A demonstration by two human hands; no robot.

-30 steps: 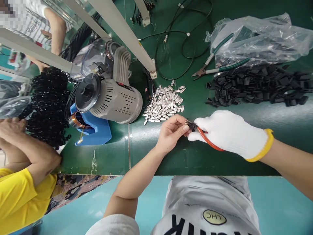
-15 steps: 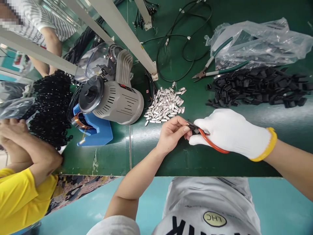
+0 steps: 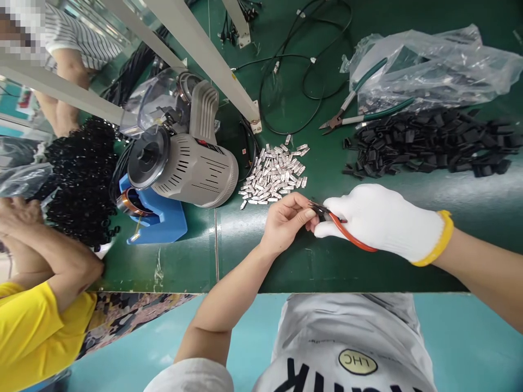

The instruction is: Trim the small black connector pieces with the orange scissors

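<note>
In a white glove with a yellow cuff, my right hand (image 3: 376, 220) is wrapped round red-handled pliers (image 3: 351, 238). Their dark jaws point left and meet the fingertips of my bare left hand (image 3: 286, 220). Thumb and forefinger of that hand are pinched together at the jaws; the small piece between them is too hidden to name. Just beyond my left hand lies a heap of small silvery metal connector shells (image 3: 273, 174). Both hands are just above the green table (image 3: 245, 261), near its front edge.
A grey machine (image 3: 196, 169) and a blue tape dispenser (image 3: 171, 223) stand to the left. Green-handled cutters (image 3: 368, 103), black plastic pieces (image 3: 433, 144) and a clear bag (image 3: 441, 65) lie at the back right. A co-worker's arms (image 3: 53, 245) rest at far left.
The view has shifted slightly. My hands keep the same hold, with the pliers' jaws still at my left fingertips. At upper left, another person's arm has moved a little left.
</note>
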